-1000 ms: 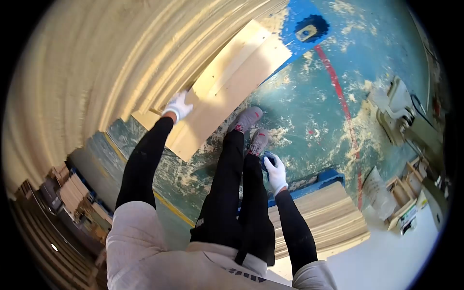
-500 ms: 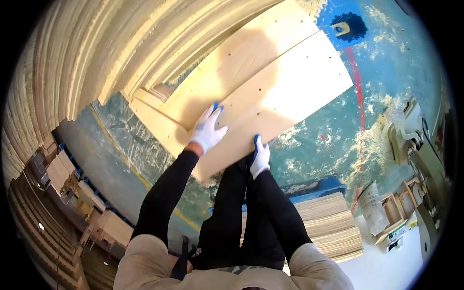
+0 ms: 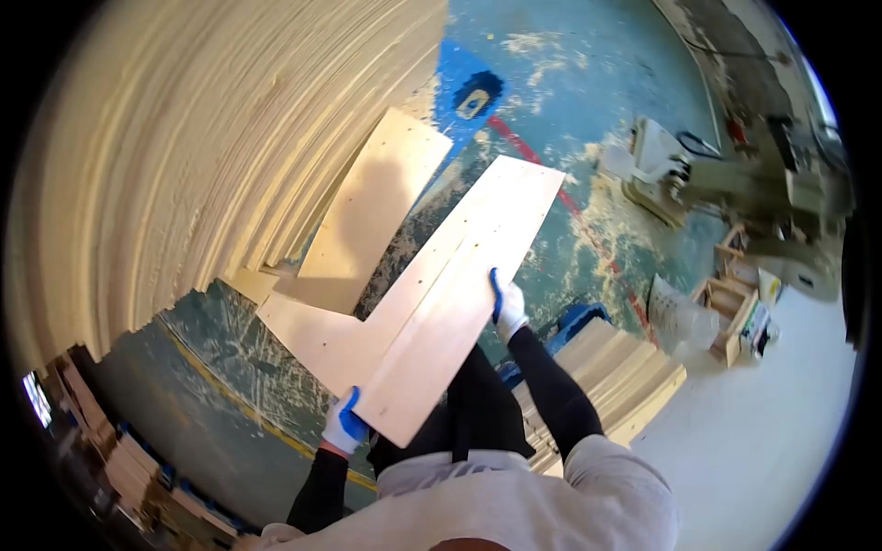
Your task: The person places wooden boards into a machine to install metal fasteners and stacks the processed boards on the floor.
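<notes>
I hold a pale L-shaped plywood panel (image 3: 317,342) with small dark holes, and a long straight plywood panel (image 3: 441,340) lies along it on the right. My left hand (image 3: 346,424), in a white glove with blue coating, grips the near left edge, thumb on top. Around the right long edge is my right hand (image 3: 508,308), gloved alike, its blue-coated thumb over the top. The fingers beneath are hidden on both hands. Another plywood panel (image 3: 372,216) lies beyond, beside the tall stacks.
Tall stacks of curved-edged plywood (image 3: 184,165) fill the left. A lower plywood stack (image 3: 606,381) stands to my right. Farther right are a greenish machine (image 3: 753,197), wooden boxes (image 3: 726,298) and a plastic bag (image 3: 680,312). Sawdust covers parts of the green floor (image 3: 588,119).
Both panels have come up and toward me, away from the panel left behind. My left hand has shifted from the top surface to the near left edge; my right hand stays on the right edge.
</notes>
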{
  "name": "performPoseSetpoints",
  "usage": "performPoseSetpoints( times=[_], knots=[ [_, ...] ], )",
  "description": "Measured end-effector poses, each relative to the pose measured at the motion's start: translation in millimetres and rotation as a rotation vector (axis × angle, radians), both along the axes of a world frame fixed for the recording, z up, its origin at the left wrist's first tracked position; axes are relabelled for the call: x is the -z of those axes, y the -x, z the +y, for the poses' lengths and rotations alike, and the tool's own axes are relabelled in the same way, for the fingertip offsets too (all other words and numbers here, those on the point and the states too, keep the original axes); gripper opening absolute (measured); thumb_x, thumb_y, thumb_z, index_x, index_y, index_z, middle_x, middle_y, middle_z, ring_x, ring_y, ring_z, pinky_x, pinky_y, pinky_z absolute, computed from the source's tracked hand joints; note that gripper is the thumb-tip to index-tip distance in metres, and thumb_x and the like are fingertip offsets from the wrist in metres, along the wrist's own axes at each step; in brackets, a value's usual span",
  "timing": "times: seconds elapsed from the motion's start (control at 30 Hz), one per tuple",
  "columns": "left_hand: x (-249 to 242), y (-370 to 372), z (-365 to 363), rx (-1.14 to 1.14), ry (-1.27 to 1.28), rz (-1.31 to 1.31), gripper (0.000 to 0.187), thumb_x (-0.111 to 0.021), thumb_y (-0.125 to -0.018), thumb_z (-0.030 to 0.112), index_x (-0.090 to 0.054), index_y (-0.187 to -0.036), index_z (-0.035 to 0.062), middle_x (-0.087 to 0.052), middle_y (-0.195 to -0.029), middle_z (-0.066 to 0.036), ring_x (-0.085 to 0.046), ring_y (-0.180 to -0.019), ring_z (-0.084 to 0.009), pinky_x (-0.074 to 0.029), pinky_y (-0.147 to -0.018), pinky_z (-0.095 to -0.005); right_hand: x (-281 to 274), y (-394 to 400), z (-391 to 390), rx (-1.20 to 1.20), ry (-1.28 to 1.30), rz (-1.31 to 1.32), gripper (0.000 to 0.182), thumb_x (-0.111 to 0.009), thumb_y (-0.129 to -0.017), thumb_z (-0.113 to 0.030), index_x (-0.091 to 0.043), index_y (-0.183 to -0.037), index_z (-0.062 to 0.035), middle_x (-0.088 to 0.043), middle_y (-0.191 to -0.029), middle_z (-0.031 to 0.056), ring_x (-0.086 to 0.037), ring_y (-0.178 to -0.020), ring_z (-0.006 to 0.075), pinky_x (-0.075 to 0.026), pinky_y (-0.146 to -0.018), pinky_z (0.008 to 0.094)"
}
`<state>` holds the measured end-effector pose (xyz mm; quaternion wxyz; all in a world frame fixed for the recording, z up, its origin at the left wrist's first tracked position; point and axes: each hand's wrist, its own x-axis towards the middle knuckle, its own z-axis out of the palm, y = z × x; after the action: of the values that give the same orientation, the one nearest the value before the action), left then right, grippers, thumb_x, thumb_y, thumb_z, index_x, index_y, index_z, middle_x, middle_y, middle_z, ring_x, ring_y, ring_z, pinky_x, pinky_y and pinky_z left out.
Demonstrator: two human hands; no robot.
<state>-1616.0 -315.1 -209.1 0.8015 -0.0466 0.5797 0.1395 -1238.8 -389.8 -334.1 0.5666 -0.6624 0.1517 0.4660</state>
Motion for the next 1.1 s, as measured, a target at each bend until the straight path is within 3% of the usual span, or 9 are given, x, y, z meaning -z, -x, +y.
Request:
performPoseSetpoints(
  times=[0.2, 0.33, 0.43, 0.57, 0.67, 0.83, 0.97, 1.0, 1.1],
  knots=[
    [-112, -166, -30, 0.231, -0.004, -0.216, 0.046, -0.06, -0.093, 0.003, -0.048, -0.138, 0.0046, -0.061, -0.123, -0.011, -0.063, -0.113, -0.0267, -0.055, -0.095, -0.0432, -66, -107, -107, 0.312, -0.249, 0.197, 0.046, -0.068, -0.094, -0.025, -0.056, -0.124, 0.0073, -0.067, -0.115, 0.0186, -0.071, -0.095, 0.028, -0.059, -0.084, 0.0406],
    [-156, -296, -40, 0.381, -0.176, -0.153, 0.042, -0.066, -0.089, 0.002, -0.053, -0.129, 0.0006, -0.063, -0.116, -0.01, -0.067, -0.101, -0.0229, -0.057, -0.088, -0.0371, -107, -142, -153, 0.491, -0.37, 0.186, 0.046, -0.065, -0.096, -0.023, -0.052, -0.13, 0.0045, -0.066, -0.12, 0.0181, -0.07, -0.098, 0.0278, -0.059, -0.086, 0.0407],
    [-180, -400, -49, 0.508, -0.769, -0.138, 0.031, -0.069, -0.087, 0.002, -0.061, -0.116, -0.0032, -0.066, -0.106, -0.009, -0.066, -0.095, -0.0173, -0.053, -0.085, -0.0313, -127, -190, -154, 0.511, -0.426, 0.149, 0.043, -0.061, -0.098, -0.026, -0.053, -0.132, 0.0, -0.066, -0.12, 0.0146, -0.068, -0.104, 0.0264, -0.057, -0.09, 0.04],
    [-223, -504, -32, 0.636, -0.904, -0.159, 0.033, -0.069, -0.087, 0.012, -0.057, -0.113, -0.0047, -0.065, -0.104, -0.009, -0.064, -0.1, -0.0201, -0.051, -0.087, -0.0323, -153, -241, -158, 0.524, -0.57, 0.308, 0.044, -0.059, -0.099, -0.026, -0.05, -0.133, 0.0001, -0.064, -0.122, 0.0154, -0.065, -0.109, 0.0289, -0.054, -0.094, 0.0442],
    [-236, -574, -17, 0.626, -0.884, -0.194, 0.033, -0.07, -0.086, 0.01, -0.059, -0.114, -0.003, -0.065, -0.104, -0.009, -0.065, -0.097, -0.017, -0.052, -0.084, -0.031, -175, -277, -164, 0.407, -0.434, 0.329, 0.041, -0.053, -0.103, -0.034, -0.052, -0.133, -0.0054, -0.067, -0.116, 0.0099, -0.068, -0.099, 0.0216, -0.055, -0.085, 0.0355],
    [-187, -680, 6, 0.752, -0.963, -0.229, 0.04, -0.073, -0.084, 0.012, -0.059, -0.117, -0.0059, -0.067, -0.103, -0.01, -0.064, -0.089, -0.0158, -0.05, -0.08, -0.0297, -190, -316, -187, 0.439, -0.237, 0.079, 0.042, -0.054, -0.102, -0.036, -0.052, -0.134, -0.0096, -0.066, -0.112, 0.0095, -0.068, -0.087, 0.0206, -0.054, -0.077, 0.0318],
    [-23, -755, 43, 1.267, -0.778, 0.06, 0.033, -0.072, -0.082, 0.018, -0.065, -0.103, -0.0064, -0.069, -0.094, -0.012, -0.065, -0.08, -0.0187, -0.052, -0.07, -0.0335, -173, -329, -212, 0.626, -0.153, 0.029, 0.039, -0.056, -0.102, -0.034, -0.053, -0.131, -0.0083, -0.067, -0.108, 0.0104, -0.068, -0.085, 0.0219, -0.055, -0.072, 0.0309],
    [-13, -775, 50, 1.193, -0.911, 0.139, 0.026, -0.067, -0.084, 0.017, -0.067, -0.095, -0.0062, -0.069, -0.091, -0.012, -0.066, -0.078, -0.0192, -0.052, -0.071, -0.0341, -171, -332, -214, 0.682, -0.104, 0.02, 0.038, -0.056, -0.102, -0.032, -0.054, -0.13, -0.0073, -0.067, -0.106, 0.0106, -0.068, -0.085, 0.0216, -0.056, -0.072, 0.0316],
    [-36, -844, 77, 1.104, -0.575, -0.135, 0.025, -0.064, -0.087, 0.016, -0.063, -0.104, -0.0022, -0.067, -0.092, -0.012, -0.069, -0.078, -0.0254, -0.058, -0.068, -0.0392, -154, -334, -201, 0.932, 0.049, -0.048, 0.036, -0.06, -0.1, -0.032, -0.057, -0.128, -0.0091, -0.069, -0.102, 0.0075, -0.068, -0.075, 0.0173, -0.054, -0.066, 0.0292]
  ],
)
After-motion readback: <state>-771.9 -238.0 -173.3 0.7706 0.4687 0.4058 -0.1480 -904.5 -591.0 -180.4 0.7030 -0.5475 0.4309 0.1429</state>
